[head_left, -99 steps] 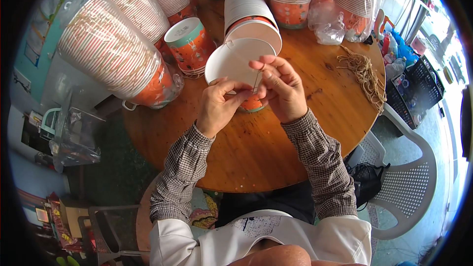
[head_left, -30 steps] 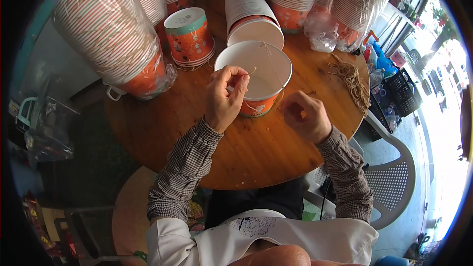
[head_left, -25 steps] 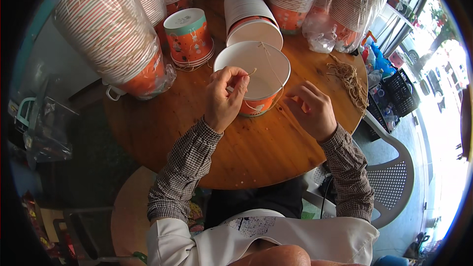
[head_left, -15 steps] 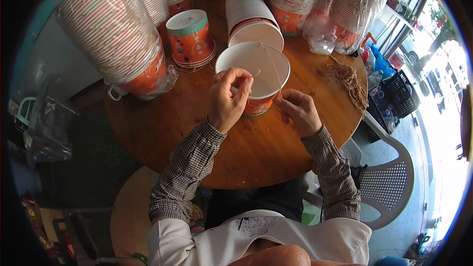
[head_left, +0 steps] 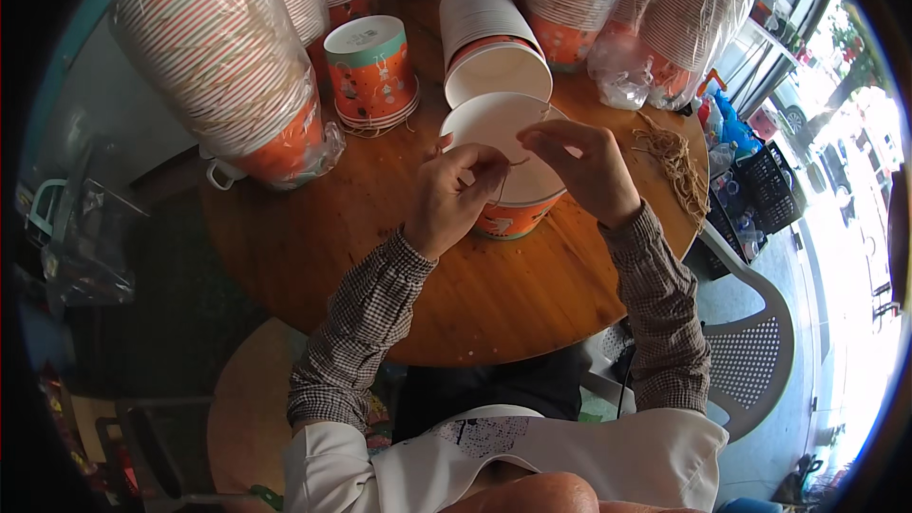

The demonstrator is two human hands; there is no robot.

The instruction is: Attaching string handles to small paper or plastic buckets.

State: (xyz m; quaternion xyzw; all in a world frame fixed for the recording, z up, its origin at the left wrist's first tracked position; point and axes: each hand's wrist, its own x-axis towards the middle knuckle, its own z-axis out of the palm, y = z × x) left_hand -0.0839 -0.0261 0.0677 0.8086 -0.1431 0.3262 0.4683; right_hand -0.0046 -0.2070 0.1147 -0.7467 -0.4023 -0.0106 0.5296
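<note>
An orange paper bucket (head_left: 518,218) with a white inside stands upright on the table in front of me. Over its near rim, my left hand (head_left: 446,195) is closed in a pinch on a thin piece of twine (head_left: 519,162), whose tip sticks out to the right. My right hand (head_left: 597,169) hovers above the bucket's right side, thumb and fingertips pressed together. Whatever lies between those fingertips is too small to make out. Another bit of twine shows at the far rim, just beyond the right hand.
On the round wooden table (head_left: 380,294), upturned orange buckets (head_left: 370,85) stand at left and a nested bucket stack (head_left: 484,24) lies behind. Tall plastic-wrapped bucket stacks (head_left: 204,47) line the back. A twine bundle (head_left: 673,166) lies at right, near a grey chair (head_left: 750,351).
My right hand has moved up and left from beside the bucket to above its opening. The bucket has shifted slightly right and nearer. My left hand still pinches the twine, now a little lower.
</note>
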